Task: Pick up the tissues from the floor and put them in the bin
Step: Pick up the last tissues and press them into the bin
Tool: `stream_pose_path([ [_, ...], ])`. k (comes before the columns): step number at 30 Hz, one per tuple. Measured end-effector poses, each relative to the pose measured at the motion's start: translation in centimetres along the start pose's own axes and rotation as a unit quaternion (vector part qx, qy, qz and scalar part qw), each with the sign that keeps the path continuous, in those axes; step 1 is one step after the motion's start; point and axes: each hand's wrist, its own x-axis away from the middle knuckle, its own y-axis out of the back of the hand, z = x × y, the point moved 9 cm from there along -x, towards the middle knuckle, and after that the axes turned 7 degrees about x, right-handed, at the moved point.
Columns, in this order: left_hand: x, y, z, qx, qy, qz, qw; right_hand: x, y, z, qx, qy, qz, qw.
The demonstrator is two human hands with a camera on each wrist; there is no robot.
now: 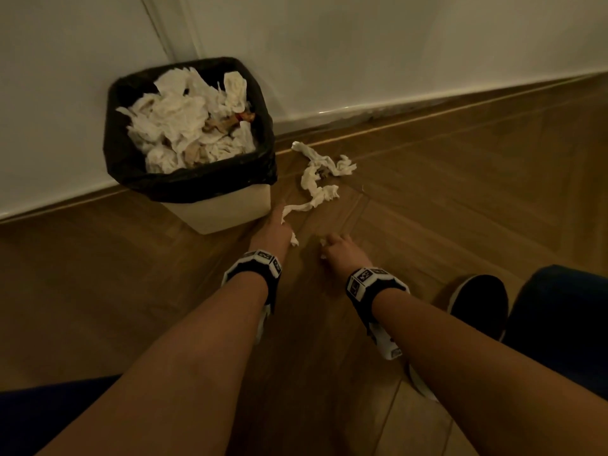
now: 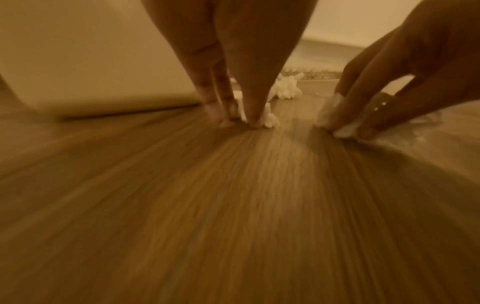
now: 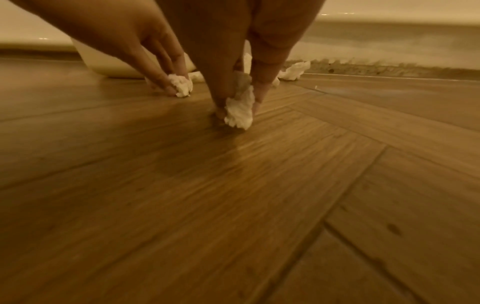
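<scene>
The white bin (image 1: 227,209) with a black liner stands against the wall, heaped with crumpled tissues (image 1: 184,120). A long twisted strip of tissue (image 1: 316,179) trails across the wooden floor to its right. My left hand (image 1: 274,230) reaches down beside the bin's front corner and pinches a small tissue scrap (image 2: 270,121) at the floor, also seen as a white wad (image 3: 182,85). My right hand (image 1: 339,250) is down at the floor a little to the right, with its thumb and fingers pinching another tissue piece (image 3: 240,109).
The wall and skirting board (image 1: 362,113) run behind the bin. A dark shoe (image 1: 477,301) and blue trouser knees (image 1: 559,320) sit at the lower right. More tissue clumps (image 3: 294,71) lie near the skirting. Herringbone floor (image 1: 460,192) stretches right.
</scene>
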Motion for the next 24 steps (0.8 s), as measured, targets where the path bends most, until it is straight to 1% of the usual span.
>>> stream_pose_path([
  [2, -0.6, -0.3, -0.1, -0.001, 0.012, 0.045, 0.999, -0.1, 0.0, -0.1, -0.003, 0.005, 0.009, 1.0],
  [4, -1.5, -0.1, -0.6, -0.031, 0.016, 0.073, 0.997, -0.3, 0.1, -0.3, -0.012, 0.006, 0.008, 1.0],
  [7, -2.0, 0.1, -1.3, -0.075, 0.019, 0.109, 0.991, -0.4, 0.4, -1.1, -0.064, -0.018, -0.006, 0.998],
  [8, -2.0, 0.2, -1.4, -0.099, 0.019, 0.106, 0.989, -0.4, 0.5, -1.6, -0.094, -0.036, -0.013, 0.995],
  [9, -1.9, 0.3, -1.6, -0.122, 0.012, 0.091, 0.988, -0.4, 0.6, -2.2, -0.126, -0.06, -0.019, 0.99],
  [11, -1.7, 0.5, -2.0, -0.153, -0.014, 0.044, 0.987, -0.1, 0.5, -3.6, -0.209, -0.12, -0.038, 0.97],
  [13, -1.6, 0.0, -1.8, -0.134, -0.019, 0.038, 0.99, 0.4, 0.3, -4.8, -0.305, -0.177, -0.063, 0.934],
  [14, -1.6, -0.3, -1.5, -0.101, -0.02, 0.047, 0.994, 0.6, 0.0, -5.4, -0.344, -0.203, -0.067, 0.914],
  [16, -1.5, -0.8, -1.2, -0.016, -0.027, 0.063, 0.997, 0.7, -0.9, -6.3, -0.401, -0.25, -0.054, 0.88],
  [18, -1.1, -0.8, -1.4, 0.028, -0.058, 0.05, 0.997, 0.8, -1.9, -6.6, -0.472, -0.273, -0.032, 0.838],
  [19, -0.8, -0.8, -1.4, 0.029, -0.065, 0.043, 0.997, 0.9, -2.3, -6.4, -0.509, -0.274, -0.016, 0.816],
  [20, -0.6, -0.6, -1.3, 0.04, -0.058, 0.043, 0.997, 1.0, -2.8, -6.3, -0.542, -0.275, -0.002, 0.794],
  [21, -0.5, -0.5, -1.3, 0.066, -0.046, 0.046, 0.996, 1.3, -3.3, -6.3, -0.574, -0.284, 0.008, 0.768],
  [22, -0.4, -0.1, -1.2, 0.077, -0.036, 0.04, 0.996, 1.8, -3.7, -5.9, -0.62, -0.297, 0.022, 0.726],
  [23, -0.2, 0.3, -1.3, 0.062, -0.035, 0.038, 0.997, 2.3, -3.8, -5.6, -0.656, -0.309, 0.031, 0.688],
  [24, 0.1, 0.7, -1.5, 0.053, -0.03, 0.046, 0.997, 2.7, -3.7, -5.5, -0.682, -0.317, 0.029, 0.658],
])
